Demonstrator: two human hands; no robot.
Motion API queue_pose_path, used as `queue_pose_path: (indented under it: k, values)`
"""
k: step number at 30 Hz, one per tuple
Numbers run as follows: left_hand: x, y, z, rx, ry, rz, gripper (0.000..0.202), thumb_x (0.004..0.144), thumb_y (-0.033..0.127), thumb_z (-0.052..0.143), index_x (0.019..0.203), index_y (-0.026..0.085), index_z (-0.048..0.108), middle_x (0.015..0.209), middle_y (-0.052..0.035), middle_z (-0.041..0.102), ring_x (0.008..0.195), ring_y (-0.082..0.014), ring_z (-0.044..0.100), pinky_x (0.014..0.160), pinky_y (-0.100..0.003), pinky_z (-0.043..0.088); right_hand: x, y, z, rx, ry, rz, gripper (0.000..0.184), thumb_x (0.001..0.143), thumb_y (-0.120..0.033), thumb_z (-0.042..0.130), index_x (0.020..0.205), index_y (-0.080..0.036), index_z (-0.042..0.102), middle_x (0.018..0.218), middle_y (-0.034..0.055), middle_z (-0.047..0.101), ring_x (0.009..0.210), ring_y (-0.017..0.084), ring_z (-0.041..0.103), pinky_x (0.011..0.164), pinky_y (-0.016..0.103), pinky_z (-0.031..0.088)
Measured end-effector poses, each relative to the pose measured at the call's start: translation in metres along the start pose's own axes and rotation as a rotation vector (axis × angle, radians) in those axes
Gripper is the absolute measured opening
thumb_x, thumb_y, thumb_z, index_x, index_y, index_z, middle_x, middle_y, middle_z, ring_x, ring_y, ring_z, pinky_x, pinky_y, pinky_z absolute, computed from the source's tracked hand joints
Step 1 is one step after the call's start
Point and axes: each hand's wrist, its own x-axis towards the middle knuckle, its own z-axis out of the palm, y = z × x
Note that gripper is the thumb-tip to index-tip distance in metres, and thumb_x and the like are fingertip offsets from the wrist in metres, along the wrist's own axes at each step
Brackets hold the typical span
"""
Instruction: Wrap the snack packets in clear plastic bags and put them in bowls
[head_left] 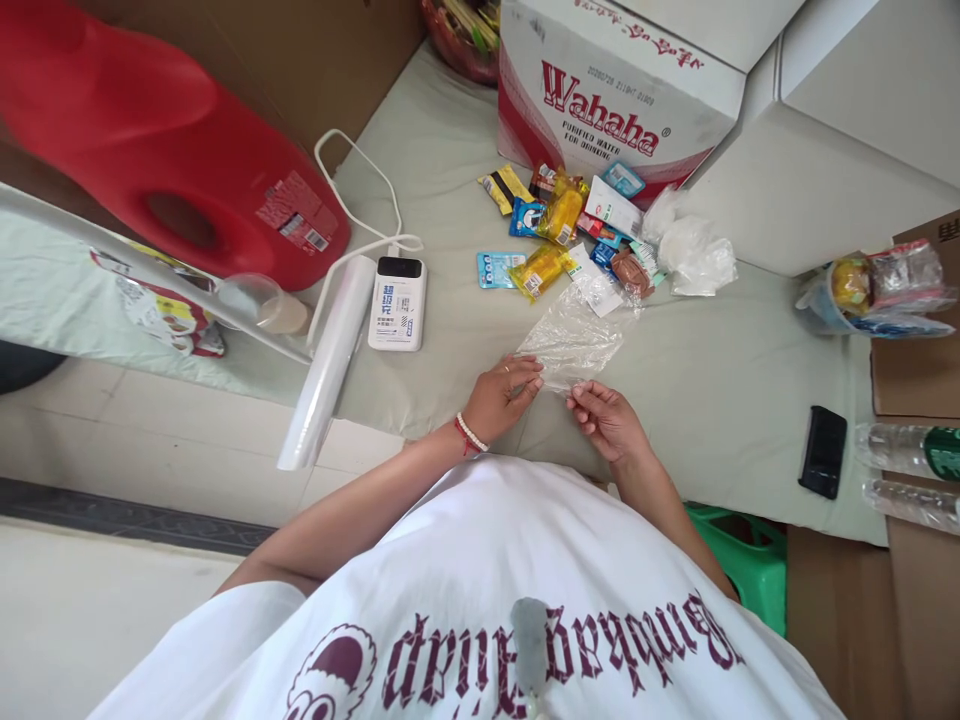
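A clear plastic bag (577, 338) lies flattened on the pale green cloth, its near edge between my two hands. My left hand (504, 395), with a beaded bracelet at the wrist, pinches the bag's near left corner between thumb and fingers. On the other side, my right hand (604, 412) grips the near right edge, thumb against curled fingers. Just beyond the bag lies a pile of small wrapped snacks, among them a yellow packet (541, 270) and a white packet (595, 282). Crumpled clear bags (697, 255) sit at the pile's right.
Behind the pile stands a Wahaha carton (615, 100). Left are a white power bank (397, 305) with a cable, a plastic film roll (330, 365) and a big red jug (187, 150). Right are a black phone (823, 452), a filled cup (832, 295) and plastic bottles (900, 447).
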Motion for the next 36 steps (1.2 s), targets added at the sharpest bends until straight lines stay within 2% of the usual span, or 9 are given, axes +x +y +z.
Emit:
queue_pose_path:
  k: [3,7,10,13,16,21,28,32,36]
  values:
    - [-0.003,-0.002,-0.004,-0.017,0.022,0.086,0.023,0.099,0.037,0.060,0.096,0.023,0.078,0.120,-0.0112,0.078,0.127,-0.0256,0.067,0.111,-0.049,0.052,0.002,0.001,0.000,-0.003,0.002,-0.032,0.044,0.061,-0.048,0.094,0.081,-0.021,0.066,0.073,-0.0020,0.066,0.055,0.007,0.047,0.044,0.019,0.034]
    - [-0.009,-0.005,-0.008,0.059,-0.063,0.257,0.019,0.099,0.029,0.059,0.095,0.027,0.077,0.123,-0.0086,0.076,0.136,-0.0266,0.058,0.112,-0.053,0.050,0.003,0.007,-0.002,0.003,0.027,-0.088,0.042,0.063,-0.048,0.092,0.082,-0.021,0.065,0.076,-0.0017,0.064,0.060,0.009,0.050,0.048,0.020,0.040]
    - [-0.012,-0.005,-0.006,0.084,-0.105,0.270,0.018,0.099,0.029,0.059,0.095,0.027,0.077,0.118,-0.0089,0.075,0.134,-0.0273,0.058,0.111,-0.053,0.050,0.001,0.010,-0.003,0.005,0.052,-0.104,0.043,0.064,-0.050,0.091,0.084,-0.022,0.065,0.077,-0.0015,0.063,0.061,0.010,0.049,0.047,0.020,0.038]
    - [-0.012,-0.005,-0.001,0.060,-0.065,0.197,0.019,0.099,0.036,0.060,0.094,0.024,0.075,0.109,-0.0096,0.074,0.125,-0.0262,0.062,0.108,-0.050,0.052,-0.004,0.010,-0.003,-0.024,0.044,-0.104,0.046,0.068,-0.059,0.086,0.088,-0.022,0.067,0.085,0.0010,0.067,0.064,0.011,0.052,0.045,0.020,0.037]
    - [-0.009,-0.004,0.007,0.024,-0.005,0.133,0.023,0.098,0.042,0.063,0.091,0.023,0.073,0.099,-0.0086,0.075,0.114,-0.0249,0.066,0.102,-0.046,0.054,-0.007,0.011,0.002,-0.140,0.001,-0.135,0.050,0.068,-0.061,0.085,0.097,-0.023,0.069,0.102,0.0048,0.070,0.078,0.016,0.059,0.052,0.023,0.045]
    - [-0.004,0.007,0.014,-0.106,0.038,0.040,0.026,0.097,0.045,0.063,0.090,0.022,0.074,0.097,-0.0085,0.076,0.105,-0.0236,0.069,0.101,-0.043,0.053,0.001,0.009,0.006,-0.222,0.082,-0.272,0.035,0.074,-0.053,0.081,0.084,-0.023,0.067,0.083,0.0008,0.065,0.071,0.015,0.054,0.059,0.026,0.047]
    - [0.004,0.028,0.007,-0.407,0.007,-0.346,0.042,0.095,0.057,0.061,0.092,0.019,0.077,0.097,-0.0074,0.080,0.093,-0.0220,0.073,0.093,-0.036,0.057,-0.007,-0.008,0.000,-0.434,0.076,-0.417,0.029,0.083,-0.052,0.074,0.088,-0.024,0.064,0.092,0.0022,0.065,0.080,0.017,0.057,0.069,0.029,0.052]
    - [0.005,0.040,0.008,-0.489,-0.001,-0.377,0.046,0.089,0.063,0.067,0.089,0.018,0.078,0.094,-0.0064,0.080,0.095,-0.0240,0.074,0.092,-0.037,0.059,-0.014,-0.003,0.019,-0.545,0.102,-0.614,0.029,0.083,-0.046,0.078,0.099,-0.026,0.066,0.108,0.0046,0.064,0.105,0.021,0.062,0.086,0.034,0.056]
    - [0.004,0.047,0.008,-0.559,0.040,-0.383,0.045,0.087,0.061,0.070,0.092,0.018,0.077,0.097,-0.0071,0.080,0.095,-0.0229,0.074,0.094,-0.039,0.060,-0.013,-0.001,0.027,-0.538,0.196,-0.696,0.018,0.093,-0.043,0.067,0.093,-0.025,0.066,0.105,0.0054,0.066,0.106,0.021,0.064,0.092,0.036,0.055]
